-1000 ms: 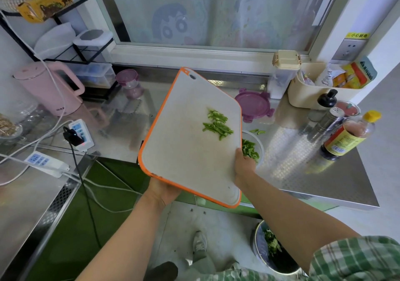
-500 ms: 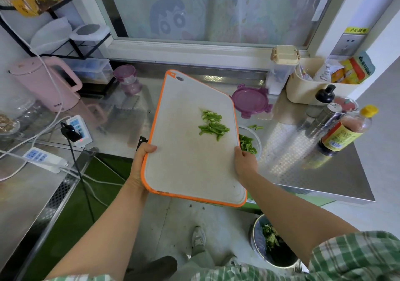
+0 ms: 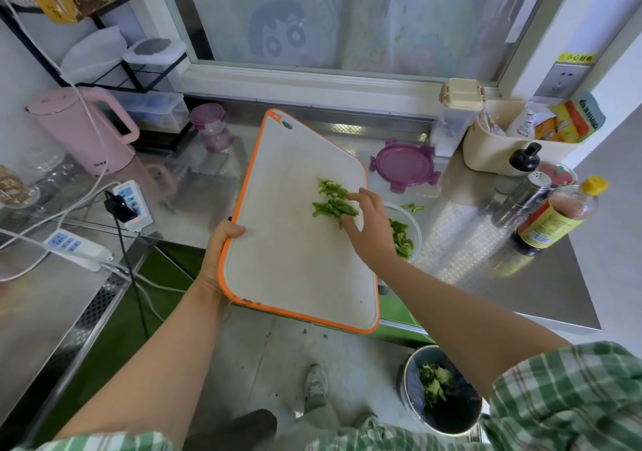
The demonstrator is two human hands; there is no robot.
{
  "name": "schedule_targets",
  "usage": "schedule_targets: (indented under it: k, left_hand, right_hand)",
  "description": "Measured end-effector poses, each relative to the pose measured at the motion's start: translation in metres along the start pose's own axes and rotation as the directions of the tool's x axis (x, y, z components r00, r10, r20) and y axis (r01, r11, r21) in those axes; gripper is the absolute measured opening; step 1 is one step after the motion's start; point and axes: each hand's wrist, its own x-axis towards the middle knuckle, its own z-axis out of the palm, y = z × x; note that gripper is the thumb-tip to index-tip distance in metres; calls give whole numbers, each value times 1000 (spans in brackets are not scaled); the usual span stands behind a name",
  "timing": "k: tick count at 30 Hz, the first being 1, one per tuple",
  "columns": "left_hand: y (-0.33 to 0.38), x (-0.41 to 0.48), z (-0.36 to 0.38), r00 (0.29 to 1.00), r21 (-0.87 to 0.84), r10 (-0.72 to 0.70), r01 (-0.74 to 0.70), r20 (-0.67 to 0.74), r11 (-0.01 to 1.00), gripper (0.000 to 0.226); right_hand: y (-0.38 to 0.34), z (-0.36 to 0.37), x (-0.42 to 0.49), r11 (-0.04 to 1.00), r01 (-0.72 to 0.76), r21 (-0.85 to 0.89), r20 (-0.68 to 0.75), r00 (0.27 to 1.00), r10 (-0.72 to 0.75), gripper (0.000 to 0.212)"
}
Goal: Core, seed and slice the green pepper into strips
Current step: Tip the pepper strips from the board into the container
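Our right hand [image 3: 368, 228] has left the right edge of the cutting board [image 3: 295, 276] and now lies over its top. Its fingers are spread and nearly straight, and the fingertips touch the green pepper strips [image 3: 333, 203]. They grip nothing.

Nearest to us, on the floor at the right, stands a round bin [image 3: 462, 405] with a dark liner and a heap of pale green pepper scraps [image 3: 432, 381] inside.

Further out, our left hand [image 3: 222, 242] grips the left, orange-trimmed edge of the board, with the thumb curled over the top face and the other fingers hidden beneath. We hold the white board off the steel counter [image 3: 486, 259], tilted, with its far corner pointing at the window.

The strips lie in a small loose cluster on the right half of the board, close to its right edge. They are thin, short and bright green, some of them overlapping.

Just right of the board, partly hidden by our right wrist, a glass bowl [image 3: 418, 235] on the counter holds more strips of the same kind. A few stray pieces [image 3: 413, 207] lie on the steel just beyond it. Farther still, a purple lid [image 3: 404, 165] lies flat on the counter.
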Motion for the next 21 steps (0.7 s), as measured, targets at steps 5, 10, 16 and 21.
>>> schedule_targets:
  k: [5,10,16,21]
  left_hand:
    - [0,-5,-4,998,17,-54,54,13,998,83]
    - [-3,-7,-3,994,-19,-100,101,52,995,81]
    - [0,-2,-5,994,-30,-88,90,59,996,78]
    - [2,1,-6,995,-34,-71,74,72,997,78]
  right_hand:
    - [-18,11,24,998,-35,-58,213,976,47,67]
    - [-25,22,33,989,-26,-143,335,940,73,59]
    - [-18,32,28,998,-3,-55,214,977,15,45]
    - [-4,28,25,997,30,-75,123,992,-21,32]
